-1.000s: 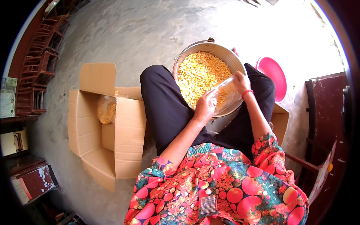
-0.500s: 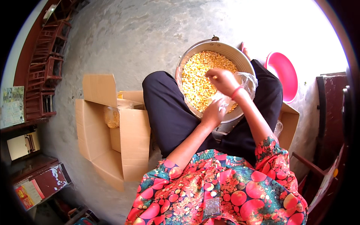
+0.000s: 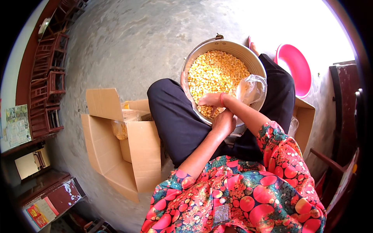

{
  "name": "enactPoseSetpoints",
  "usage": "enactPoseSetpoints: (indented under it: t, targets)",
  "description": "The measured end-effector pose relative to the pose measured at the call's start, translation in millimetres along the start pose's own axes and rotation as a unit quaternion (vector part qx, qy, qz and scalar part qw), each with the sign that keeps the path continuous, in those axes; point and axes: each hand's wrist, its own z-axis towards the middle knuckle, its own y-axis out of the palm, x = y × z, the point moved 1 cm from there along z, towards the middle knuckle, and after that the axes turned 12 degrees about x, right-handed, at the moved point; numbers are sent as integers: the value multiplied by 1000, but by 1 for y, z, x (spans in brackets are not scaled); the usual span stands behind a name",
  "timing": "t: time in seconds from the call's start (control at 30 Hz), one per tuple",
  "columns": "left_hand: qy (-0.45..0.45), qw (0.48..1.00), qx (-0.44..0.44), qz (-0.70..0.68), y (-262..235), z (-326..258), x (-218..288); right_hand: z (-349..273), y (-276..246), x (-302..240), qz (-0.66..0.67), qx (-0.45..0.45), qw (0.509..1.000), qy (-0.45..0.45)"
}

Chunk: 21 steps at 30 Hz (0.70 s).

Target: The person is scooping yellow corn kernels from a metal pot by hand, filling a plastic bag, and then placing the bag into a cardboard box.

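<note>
A metal bucket (image 3: pixel 255 61) holding yellow corn kernels (image 3: pixel 215 70) stands between my legs. My right hand (image 3: pixel 211 100), with a red band at the wrist, reaches left across the bucket. Its fingers are stretched out against the kernels near the bucket's left side, the tips partly hidden. Below it my left hand (image 3: pixel 224 122) is closed at the near rim, partly covered by the right wrist. A clear plastic bag (image 3: pixel 251 88) sits inside the bucket's right side and runs behind my right forearm toward the left hand; the gripped edge is hidden.
To my left an open cardboard box (image 3: pixel 144 155) contains a bag of kernels (image 3: pixel 120 130). A pink basin (image 3: pixel 298 73) stands beyond my right knee, and another cardboard box (image 3: pixel 305 122) by my right thigh. Wooden chairs (image 3: pixel 56 83) line the left wall.
My right hand has moved left and nearer, from above the middle of the kernels to the near left side. The left hand has shifted slightly nearer, and the right forearm now crosses above it.
</note>
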Motion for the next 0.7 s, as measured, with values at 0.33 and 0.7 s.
enactPoseSetpoints:
  t: [0.33, 0.7]
  targets:
    - [42, 965, 200, -161, 7, 16, -28, -55, -55, -50, 196, 33, 977, -79]
    - [-63, 876, 241, -413, -17, 19, -20, -94, -90, -4, -331, 128, 911, -212]
